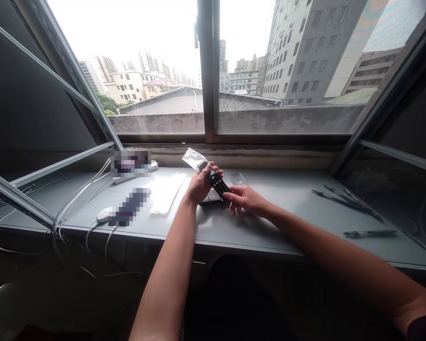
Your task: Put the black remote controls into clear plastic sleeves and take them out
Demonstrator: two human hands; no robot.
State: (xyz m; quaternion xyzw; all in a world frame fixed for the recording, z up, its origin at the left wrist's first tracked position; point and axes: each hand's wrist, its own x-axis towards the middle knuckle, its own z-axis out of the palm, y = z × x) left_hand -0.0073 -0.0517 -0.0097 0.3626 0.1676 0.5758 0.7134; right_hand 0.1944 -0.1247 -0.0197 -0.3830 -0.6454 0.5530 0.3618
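My left hand (199, 183) is wrapped around the upper part of a slim black handset (219, 184) with rows of small keys; whether it is a cordless phone or a remote control I cannot tell. A clear plastic sleeve (195, 159) sticks out past its upper end. At the lower end, my right hand (244, 199) pinches the handset between thumb and fingers. Beneath it on the desk lies a dark device with a pale keypad (212, 195), partly hidden by the handset and my left hand.
Left of my hands lie a white plastic sheet (168, 193), a blurred-out item, a white round charger (102, 215) and a power strip (152, 166) with cables. Small clear packaging (238, 179) sits behind my right hand. Several pens (351, 201) lie rightward. Metal frame bars (67, 163) flank the desk.
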